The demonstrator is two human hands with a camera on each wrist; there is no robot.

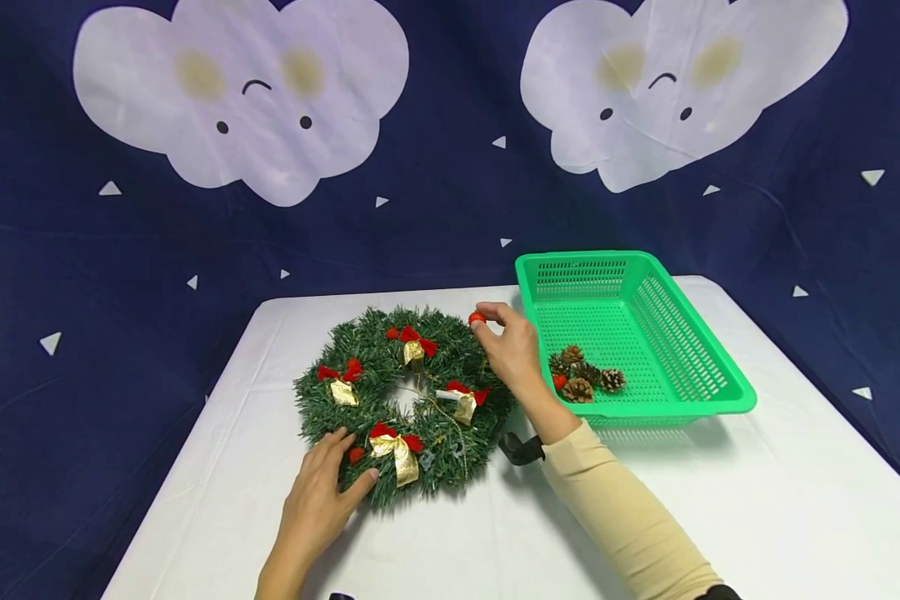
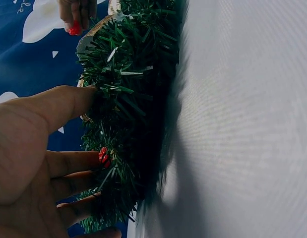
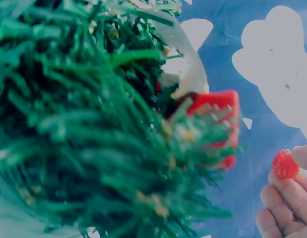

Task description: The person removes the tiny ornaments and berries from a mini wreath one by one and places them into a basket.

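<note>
A green tinsel wreath (image 1: 360,342) lies on the table, carrying red bows with gold ribbon tails (image 1: 395,446) and small red berries (image 1: 356,456). My left hand (image 1: 317,492) rests on its near left edge with thumb and fingers spread; in the left wrist view the fingertips touch the needles beside a berry (image 2: 104,156). Above the far right edge, my right hand (image 1: 512,346) pinches a bumpy red berry (image 1: 477,318) between thumb and fingertips. The right wrist view shows that berry (image 3: 285,164) apart from the wreath, whose needles (image 3: 84,129) fill the foreground.
Right of the wreath stands a green plastic basket (image 1: 682,408) with slotted walls. Several pine cones (image 1: 578,390) and a red berry (image 1: 559,382) lie in its near left corner. A dark blue curtain (image 1: 450,217) with clouds hangs behind the white table (image 1: 780,500).
</note>
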